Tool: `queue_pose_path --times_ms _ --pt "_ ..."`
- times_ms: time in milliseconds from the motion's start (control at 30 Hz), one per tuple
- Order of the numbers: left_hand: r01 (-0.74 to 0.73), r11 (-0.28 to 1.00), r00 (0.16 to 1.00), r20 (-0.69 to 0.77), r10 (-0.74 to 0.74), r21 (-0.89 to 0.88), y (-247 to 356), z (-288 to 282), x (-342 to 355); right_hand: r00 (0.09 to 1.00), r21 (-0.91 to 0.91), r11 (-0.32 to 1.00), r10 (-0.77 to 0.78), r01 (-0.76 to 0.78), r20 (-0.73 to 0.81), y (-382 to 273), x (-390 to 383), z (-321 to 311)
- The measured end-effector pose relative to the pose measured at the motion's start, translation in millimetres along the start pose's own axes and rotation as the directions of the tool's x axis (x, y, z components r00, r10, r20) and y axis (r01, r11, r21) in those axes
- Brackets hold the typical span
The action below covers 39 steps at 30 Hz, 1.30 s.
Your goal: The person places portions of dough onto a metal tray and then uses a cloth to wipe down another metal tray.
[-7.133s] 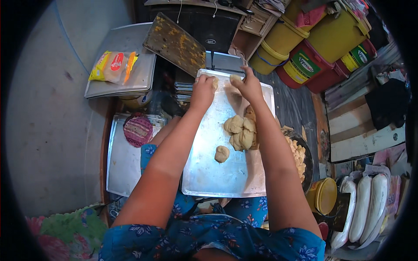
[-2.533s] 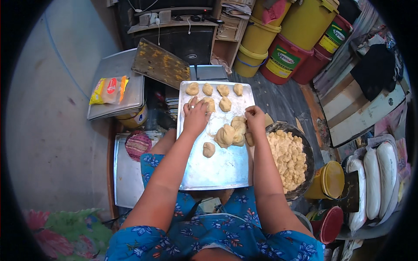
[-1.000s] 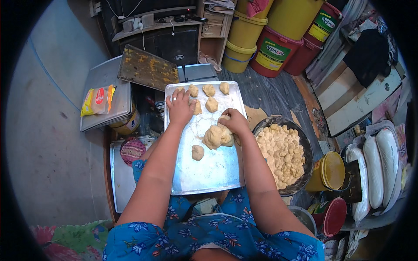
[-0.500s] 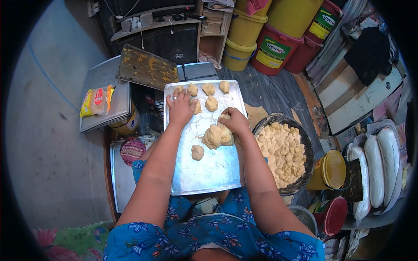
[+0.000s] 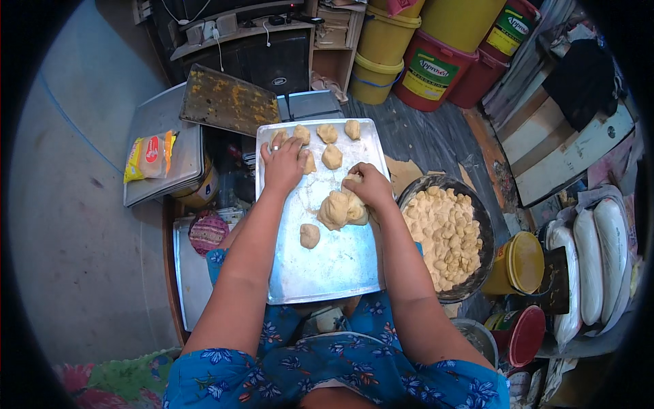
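A shiny metal baking tray [image 5: 325,273] rests across my lap. Several dough pieces, among them a dough ball [image 5: 332,157], sit at its far end. My left hand [image 5: 283,165] lies palm down at the upper left of the tray, fingers spread over and beside dough pieces, partly hiding them. My right hand [image 5: 371,187] pinches dough at the upper right edge of a large dough lump [image 5: 334,210]. A single dough piece [image 5: 309,236] lies nearer me, left of the lump.
To the right stands a round dark pan [image 5: 486,238] full of small dough pieces. A yellow packet [image 5: 150,157] lies on stacked trays at left, beside a crusted tray [image 5: 230,101]. Yellow buckets [image 5: 375,78] and red buckets [image 5: 430,71] stand at the back; white filled bags [image 5: 584,266] lie far right.
Both hands keep nearly the same places, the left on the dough pieces and the right at the lump. The whole view has shifted slightly.
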<state>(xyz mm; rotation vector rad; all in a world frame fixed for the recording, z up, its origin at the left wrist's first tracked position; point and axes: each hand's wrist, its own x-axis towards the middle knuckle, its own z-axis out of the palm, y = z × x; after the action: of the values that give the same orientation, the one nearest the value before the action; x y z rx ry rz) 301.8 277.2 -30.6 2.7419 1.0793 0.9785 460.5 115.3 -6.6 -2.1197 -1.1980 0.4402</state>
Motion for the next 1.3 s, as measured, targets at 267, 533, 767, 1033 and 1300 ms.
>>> queue_pose_path --times_ms 267,533,767,1033,1300 --pt "-0.014 1.0 1.0 -0.022 0.015 0.024 -1.8 2.3 0.0 1.0 -0.022 1.0 -0.006 0.006 -0.003 0.3 0.2 1.2" --pt "0.004 1.0 0.999 -0.035 -0.004 0.0 -3.8 3.3 1.3 0.999 -0.015 0.999 -0.034 0.033 -0.035 1.5 -2.1 2.0" --pt "0.017 0.999 0.999 -0.032 -0.018 -0.041 -3.0 3.0 2.0 0.999 -0.021 0.999 -0.03 0.029 -0.024 4.3 -0.3 2.9" --pt "0.009 1.0 0.999 -0.046 -0.009 0.008 -6.7 5.9 3.3 1.0 -0.053 0.998 -0.021 0.021 0.0 4.1 2.3 2.0" --pt "0.014 1.0 0.999 -0.048 -0.014 -0.018 -5.4 5.2 0.0 1.0 -0.044 0.999 -0.014 0.015 0.019 3.4 -0.7 -0.3"
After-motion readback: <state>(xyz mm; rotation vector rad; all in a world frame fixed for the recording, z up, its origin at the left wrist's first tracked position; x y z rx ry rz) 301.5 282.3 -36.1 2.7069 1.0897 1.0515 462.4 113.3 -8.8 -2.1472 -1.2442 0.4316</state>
